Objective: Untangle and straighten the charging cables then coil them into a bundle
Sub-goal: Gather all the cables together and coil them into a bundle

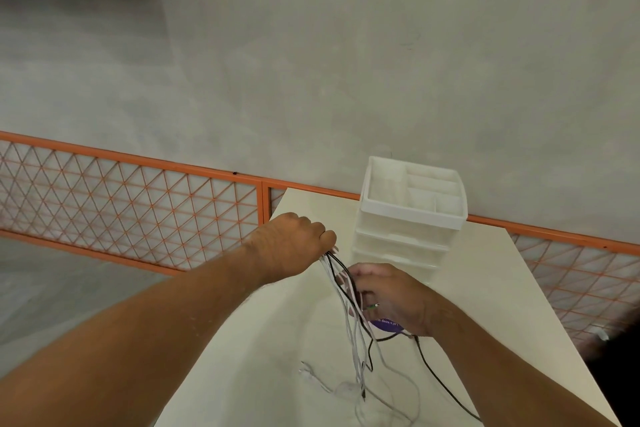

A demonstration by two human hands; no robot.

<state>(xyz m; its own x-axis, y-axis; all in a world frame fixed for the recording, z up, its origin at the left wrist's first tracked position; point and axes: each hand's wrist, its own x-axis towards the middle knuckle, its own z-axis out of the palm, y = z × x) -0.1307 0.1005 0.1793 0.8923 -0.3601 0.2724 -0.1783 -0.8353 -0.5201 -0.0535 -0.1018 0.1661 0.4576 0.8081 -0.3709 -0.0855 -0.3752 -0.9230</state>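
Left hand [291,246]: its forearm lies nearest the lens. The hand is raised just left of the drawer box [412,215] and seen from the back. Fingers are curled tight, pinching the top of the cables [349,326] at the fingertips.
Right hand [388,298]: just in front of the drawer box, lower than the left. Fingers are curled round several strands. Some strands look threaded between the fingers, but blur hides which.
Cables: white strands plus at least one black. They hang from the left pinch in front of the drawer box and pass through the right hand. The tails lie loose and crossed on the table [485,305], on the camera side of the box.
Plug [374,305]: small green-tipped end at the right hand; cannot tell if it is gripped.
Purple disc [386,325]: on the table in front of the drawer box, partly hidden under the right hand.
Step (judgement): combing the bunch straight; coiling not begun.
Method (judgement): hold the top pinch firm and high so the strands hang by their own weight. Slide the right hand down with a slack grip. Stop at any snag and lift out one strand rather than pull.
Risk (judgement): the black cable crosses the white ones below the right hand, so a hard tug would likely tighten that crossing.
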